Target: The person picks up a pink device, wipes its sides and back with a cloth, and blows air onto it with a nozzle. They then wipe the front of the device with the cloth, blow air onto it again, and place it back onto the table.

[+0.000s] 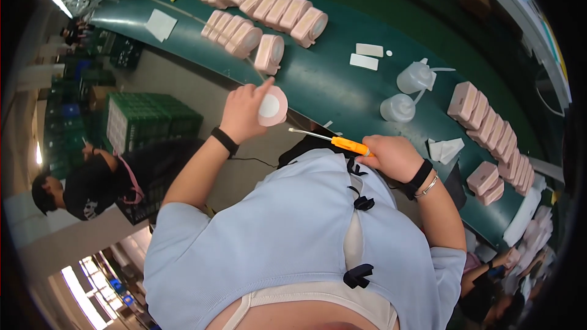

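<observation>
My left hand (245, 110) is closed around a pink case (280, 117) with a round white face, its index finger extended along the top edge. This case is held off the table's near edge, in front of my body. In my right hand (391, 154) is a screwdriver (347, 145) with an orange handle and a slim metal shaft. The shaft points left toward the pink case, with a small gap between them. Closest to the held case on the table stands another pink case (266, 55) with a round end.
Rows of pink cases (278, 9) line the far left of the green table (318, 79). More pink cases (489, 125) sit at right. Between them are two clear squeeze bottles (398, 109), white plates (364, 62) and crumpled white paper (445, 150). Green crates (150, 119) and a person (92, 183) are at left.
</observation>
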The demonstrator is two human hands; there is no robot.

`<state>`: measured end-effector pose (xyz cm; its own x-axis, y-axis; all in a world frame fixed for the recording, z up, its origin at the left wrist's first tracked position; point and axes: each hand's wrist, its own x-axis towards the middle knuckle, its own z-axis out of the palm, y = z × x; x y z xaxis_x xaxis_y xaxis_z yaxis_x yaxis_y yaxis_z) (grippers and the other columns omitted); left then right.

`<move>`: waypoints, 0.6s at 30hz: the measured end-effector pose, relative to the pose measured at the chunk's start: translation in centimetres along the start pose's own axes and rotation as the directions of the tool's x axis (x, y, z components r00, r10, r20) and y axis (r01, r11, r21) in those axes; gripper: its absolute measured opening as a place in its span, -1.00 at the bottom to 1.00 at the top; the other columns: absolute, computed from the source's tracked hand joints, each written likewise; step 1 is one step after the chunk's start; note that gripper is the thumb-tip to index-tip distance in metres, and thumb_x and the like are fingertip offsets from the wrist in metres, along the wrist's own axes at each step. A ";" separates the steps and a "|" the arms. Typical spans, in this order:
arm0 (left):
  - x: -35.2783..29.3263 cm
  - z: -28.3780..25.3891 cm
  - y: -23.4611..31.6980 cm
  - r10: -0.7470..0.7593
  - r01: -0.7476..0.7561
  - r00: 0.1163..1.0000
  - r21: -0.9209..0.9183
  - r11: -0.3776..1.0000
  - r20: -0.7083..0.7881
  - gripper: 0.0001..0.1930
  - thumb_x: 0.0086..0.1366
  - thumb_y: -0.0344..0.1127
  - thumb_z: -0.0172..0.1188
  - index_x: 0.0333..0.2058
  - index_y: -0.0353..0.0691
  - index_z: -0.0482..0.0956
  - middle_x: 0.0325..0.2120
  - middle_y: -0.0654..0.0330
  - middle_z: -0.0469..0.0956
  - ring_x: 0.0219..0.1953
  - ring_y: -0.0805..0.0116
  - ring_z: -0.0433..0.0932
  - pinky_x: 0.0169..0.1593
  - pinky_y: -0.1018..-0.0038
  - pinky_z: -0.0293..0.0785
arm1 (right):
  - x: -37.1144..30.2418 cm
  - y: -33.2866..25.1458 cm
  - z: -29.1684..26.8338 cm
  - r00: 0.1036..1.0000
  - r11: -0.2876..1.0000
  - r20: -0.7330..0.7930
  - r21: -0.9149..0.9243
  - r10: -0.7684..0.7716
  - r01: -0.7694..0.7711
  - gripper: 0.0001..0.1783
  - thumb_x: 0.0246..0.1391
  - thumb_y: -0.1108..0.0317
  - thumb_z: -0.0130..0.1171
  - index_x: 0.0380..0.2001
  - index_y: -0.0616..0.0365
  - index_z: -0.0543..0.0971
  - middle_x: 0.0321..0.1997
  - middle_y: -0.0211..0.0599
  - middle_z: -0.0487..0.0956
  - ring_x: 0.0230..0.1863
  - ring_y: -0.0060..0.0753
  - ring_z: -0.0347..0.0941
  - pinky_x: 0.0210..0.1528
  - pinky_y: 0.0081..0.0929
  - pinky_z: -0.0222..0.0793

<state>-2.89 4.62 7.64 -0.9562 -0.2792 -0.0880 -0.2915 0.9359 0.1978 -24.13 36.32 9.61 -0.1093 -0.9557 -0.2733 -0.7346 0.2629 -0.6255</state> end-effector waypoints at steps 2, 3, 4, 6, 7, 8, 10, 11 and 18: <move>-0.9 0.1 0.0 0.072 -0.083 0.988 0.077 0.994 0.136 -0.06 -0.07 -0.19 0.42 0.32 -0.07 0.19 0.04 0.04 0.43 0.08 0.14 0.44 0.09 0.22 0.39 | 0.9 -1.1 -0.8 0.999 1.000 0.047 -0.008 -0.014 0.014 -0.61 0.10 0.02 0.21 -0.39 0.15 0.45 -0.38 -0.17 0.55 -0.32 0.05 0.50 -0.32 -0.10 0.40; -1.2 0.0 -0.1 0.094 -0.108 0.972 0.054 0.993 0.216 -0.07 -0.06 -0.19 0.41 0.32 -0.07 0.19 0.03 0.05 0.44 0.06 0.15 0.44 0.07 0.22 0.40 | 1.2 -1.4 -0.9 0.998 1.000 0.064 -0.007 -0.010 0.011 -0.62 0.09 0.02 0.21 -0.39 0.14 0.45 -0.37 -0.16 0.55 -0.30 0.07 0.50 -0.31 -0.09 0.39; -1.4 0.1 -0.2 0.104 -0.111 0.949 0.005 0.994 0.298 -0.07 -0.06 -0.19 0.41 0.32 -0.06 0.19 0.01 0.07 0.44 0.05 0.16 0.45 0.05 0.23 0.40 | 1.7 -1.5 -0.9 0.998 1.000 0.068 -0.002 -0.009 0.009 -0.62 0.09 0.02 0.21 -0.39 0.14 0.45 -0.37 -0.16 0.55 -0.30 0.07 0.50 -0.31 -0.09 0.39; -1.9 0.5 -1.4 0.085 0.012 0.868 -0.192 0.981 0.489 -0.08 -0.04 -0.20 0.40 0.32 -0.06 0.18 -0.02 0.09 0.45 0.01 0.17 0.46 0.01 0.25 0.41 | 3.1 -1.4 -0.9 0.995 0.999 0.098 -0.033 -0.024 0.028 -0.61 0.10 0.00 0.21 -0.40 0.14 0.44 -0.39 -0.16 0.55 -0.30 0.07 0.50 -0.31 -0.08 0.39; -2.1 0.8 -2.2 0.065 0.184 0.806 -0.355 0.917 0.588 -0.09 -0.04 -0.20 0.39 0.33 -0.06 0.18 -0.04 0.10 0.46 -0.01 0.18 0.47 -0.01 0.25 0.42 | 3.6 -1.2 -1.1 0.993 0.998 0.113 -0.051 -0.036 0.042 -0.60 0.10 0.00 0.21 -0.41 0.14 0.44 -0.41 -0.16 0.55 -0.30 0.07 0.50 -0.31 -0.08 0.39; -2.7 1.3 -3.2 0.050 0.424 0.730 -0.509 0.749 0.682 -0.09 -0.03 -0.20 0.38 0.33 -0.06 0.18 -0.06 0.11 0.46 -0.03 0.18 0.48 -0.03 0.26 0.42 | 4.0 -0.8 -1.0 0.993 0.998 0.116 -0.049 -0.038 0.044 -0.60 0.10 0.00 0.21 -0.41 0.14 0.44 -0.41 -0.16 0.55 -0.30 0.07 0.50 -0.31 -0.08 0.39; -4.9 2.6 -4.2 0.096 0.723 0.666 -0.672 0.161 0.739 -0.09 -0.04 -0.21 0.38 0.33 -0.06 0.18 -0.07 0.12 0.47 -0.03 0.19 0.48 -0.03 0.25 0.42 | 4.4 0.3 -0.7 0.994 0.996 0.101 -0.076 -0.032 0.040 -0.59 0.12 -0.02 0.20 -0.42 0.14 0.46 -0.45 -0.14 0.56 -0.34 0.06 0.51 -0.32 -0.09 0.41; -6.0 3.3 -4.0 0.116 0.721 0.690 -0.665 -0.194 0.715 -0.07 -0.05 -0.21 0.38 0.33 -0.05 0.17 -0.06 0.12 0.47 -0.02 0.19 0.47 -0.02 0.23 0.42 | 4.5 0.6 -0.6 0.995 0.995 0.093 -0.089 -0.030 0.039 -0.59 0.12 -0.03 0.19 -0.42 0.15 0.47 -0.47 -0.13 0.56 -0.36 0.05 0.52 -0.32 -0.10 0.42; -8.6 5.6 -2.4 -0.394 0.283 0.787 -0.846 -0.453 0.474 0.02 -0.15 -0.26 0.40 0.36 -0.03 0.12 -0.02 0.10 0.46 0.05 0.18 0.45 0.07 0.13 0.36 | 4.5 -0.6 -1.2 0.974 0.993 0.192 0.010 -0.117 0.117 -0.55 0.09 -0.07 0.20 -0.41 0.16 0.45 -0.44 -0.14 0.55 -0.36 0.07 0.50 -0.34 -0.08 0.38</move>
<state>6.13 6.01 2.47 -0.6252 -0.4865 -0.6103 -0.1614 -0.6844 0.7110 -24.94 31.69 9.64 0.1081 -0.9365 -0.3335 -0.7357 0.1503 -0.6604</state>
